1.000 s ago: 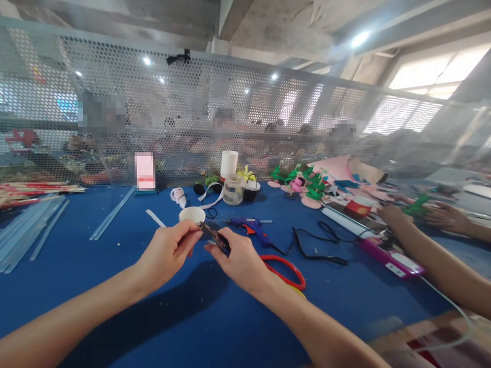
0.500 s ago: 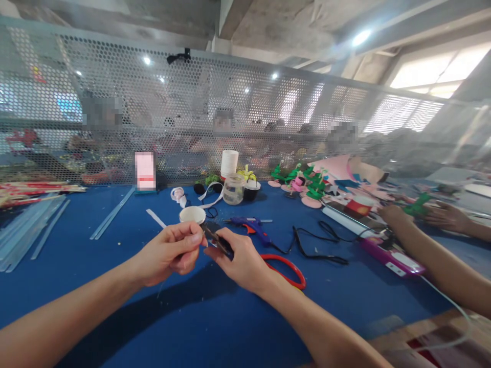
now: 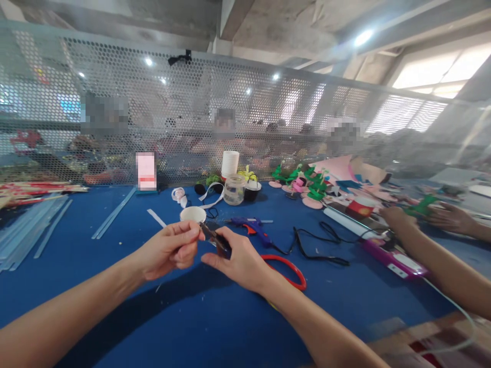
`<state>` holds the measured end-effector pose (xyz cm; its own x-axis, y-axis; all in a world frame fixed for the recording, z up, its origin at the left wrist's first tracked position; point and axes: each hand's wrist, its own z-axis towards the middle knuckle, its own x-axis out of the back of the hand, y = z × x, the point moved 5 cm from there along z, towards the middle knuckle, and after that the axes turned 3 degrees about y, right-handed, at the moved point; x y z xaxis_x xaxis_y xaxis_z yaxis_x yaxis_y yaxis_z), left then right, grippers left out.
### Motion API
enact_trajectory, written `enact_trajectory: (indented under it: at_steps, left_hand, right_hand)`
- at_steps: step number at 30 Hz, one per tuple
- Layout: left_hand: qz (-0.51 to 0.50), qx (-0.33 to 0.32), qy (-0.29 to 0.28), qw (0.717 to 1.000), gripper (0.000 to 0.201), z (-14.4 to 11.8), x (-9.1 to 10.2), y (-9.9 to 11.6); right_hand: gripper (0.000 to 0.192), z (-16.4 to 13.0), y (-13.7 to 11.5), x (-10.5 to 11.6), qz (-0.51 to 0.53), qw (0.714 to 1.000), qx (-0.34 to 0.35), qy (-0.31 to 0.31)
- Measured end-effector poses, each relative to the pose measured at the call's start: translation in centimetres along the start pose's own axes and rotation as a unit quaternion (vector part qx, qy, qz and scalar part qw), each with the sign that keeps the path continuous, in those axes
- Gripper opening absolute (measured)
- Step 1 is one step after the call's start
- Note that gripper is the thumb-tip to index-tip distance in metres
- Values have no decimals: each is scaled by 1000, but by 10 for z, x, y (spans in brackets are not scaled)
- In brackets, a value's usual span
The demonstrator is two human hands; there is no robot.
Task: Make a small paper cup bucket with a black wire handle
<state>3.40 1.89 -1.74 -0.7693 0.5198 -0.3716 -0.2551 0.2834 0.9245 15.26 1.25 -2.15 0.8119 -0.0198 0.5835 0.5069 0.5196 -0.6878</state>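
Leftmost lie long, translucent plastic sticks (image 3: 32,232); then our left hand (image 3: 171,253) presses thumb and forefinger together, though whether anything is between them we cannot tell. Beyond stands a round white cup (image 3: 193,214); nearer us, a slim, dark hand tool (image 3: 210,234) points toward those fingertips, held in the curled fingers of our right hand (image 3: 243,259), with a blue plastic glue gun (image 3: 261,232) beyond.

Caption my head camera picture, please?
Right hand holds a slim dark tool beside the left hand, above a blue tabletop.
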Motion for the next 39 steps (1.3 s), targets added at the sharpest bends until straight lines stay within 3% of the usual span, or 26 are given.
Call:
enact_trajectory:
  at_steps: [6,14,17,22,25,28,30,34,39]
  left_hand:
    - [28,-34,34,998,19,4,6,5]
    - [110,-45,61,991,25,4,10,5]
    - [211,-55,96,971,26,2,12,7]
    - [352,-128,169,912,19,-3,9,12]
    - [290,-108,157,938,21,-1,7,7]
    - [162,-55,104,980,23,1,5,2]
    - [98,-30,63,993,23,1,3,1]
    - [30,-17,14,999,17,-1,1,2]
    - [13,-14,8,1000,14,0,2,0]
  right_hand:
    - [32,1,9,1,24,999,-35,27]
    - [34,0,6,0,-26,999,-32,-3]
    - [29,-1,8,-1,-36,998,-44,2]
    - [26,-2,12,-4,-46,996,-70,14]
    - [23,-2,11,-6,-36,996,-78,11]
    - [22,-2,10,-6,-9,997,-78,6]
    - [22,-2,9,-6,12,997,-73,-1]
    - [22,-2,8,-7,45,997,-66,-14]
    - [24,-1,7,-9,69,995,-63,-22]
